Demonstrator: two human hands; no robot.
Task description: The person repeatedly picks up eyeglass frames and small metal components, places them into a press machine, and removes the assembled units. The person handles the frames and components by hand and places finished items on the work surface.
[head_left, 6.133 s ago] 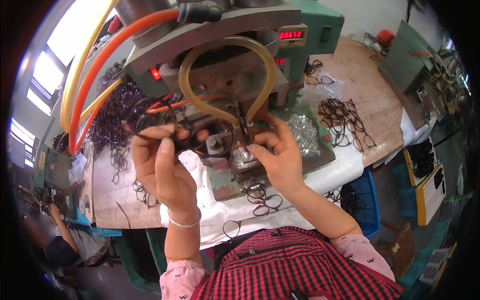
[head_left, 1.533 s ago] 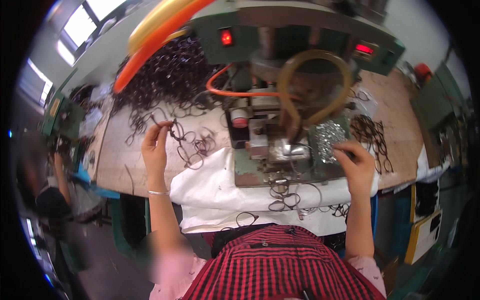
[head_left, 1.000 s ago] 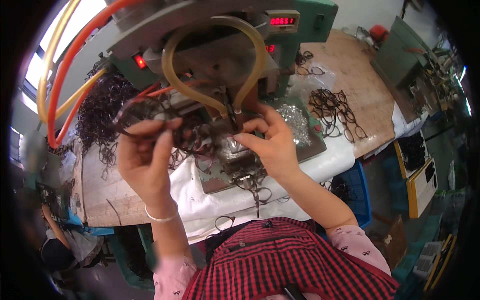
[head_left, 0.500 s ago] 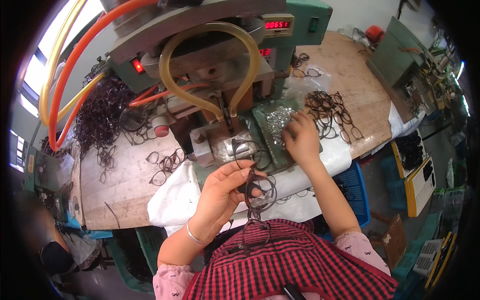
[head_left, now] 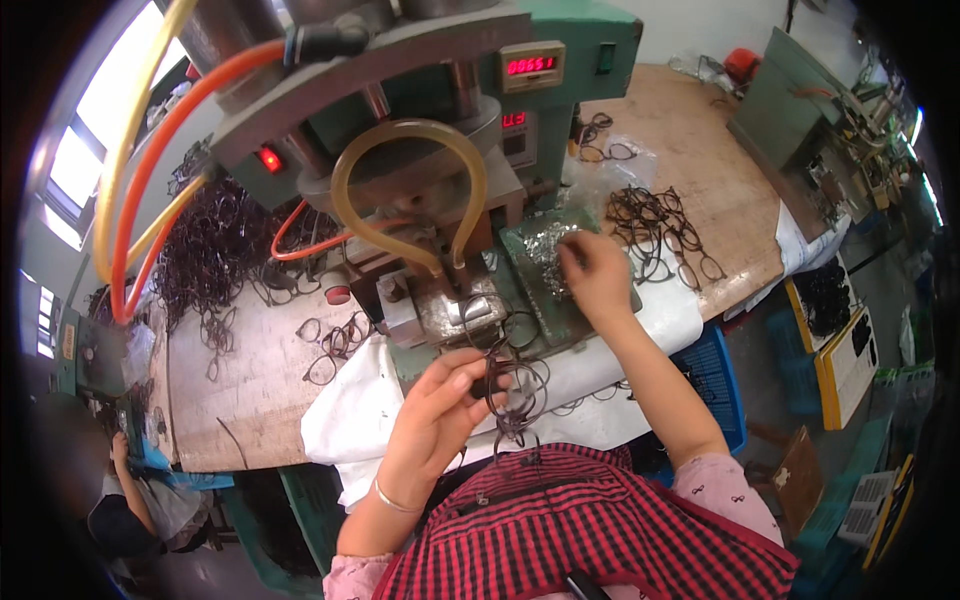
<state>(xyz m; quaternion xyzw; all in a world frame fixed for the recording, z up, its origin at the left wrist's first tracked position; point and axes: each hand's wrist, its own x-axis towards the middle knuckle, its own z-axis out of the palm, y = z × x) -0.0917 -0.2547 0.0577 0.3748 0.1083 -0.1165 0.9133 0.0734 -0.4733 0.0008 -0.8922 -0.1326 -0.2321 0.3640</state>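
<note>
Bright windows (head_left: 115, 110) light the workshop's far left, beyond a wooden table (head_left: 270, 410) where a dark pile of glasses frames (head_left: 225, 245) lies. Right of that, the press (head_left: 410, 185) shows the newest change: its head sits lower than half a second ago, guide posts now exposed above it and its tool close over the metal plate (head_left: 480, 312). We judge that a stroke is under way. On the near side, the left hand (head_left: 428, 412) grasps several dark frames (head_left: 513, 392) between thumb and fingers, a little farther from the plate than earlier; one rim reaches over the plate, but we cannot tell whether it rests there. Farther right, the right hand (head_left: 600, 280) stays at the green tray (head_left: 525, 290) of shiny small pieces (head_left: 545, 255), fingers bent; we cannot tell whether they pinch one. At far right we see another heap of frames (head_left: 650, 225).
</note>
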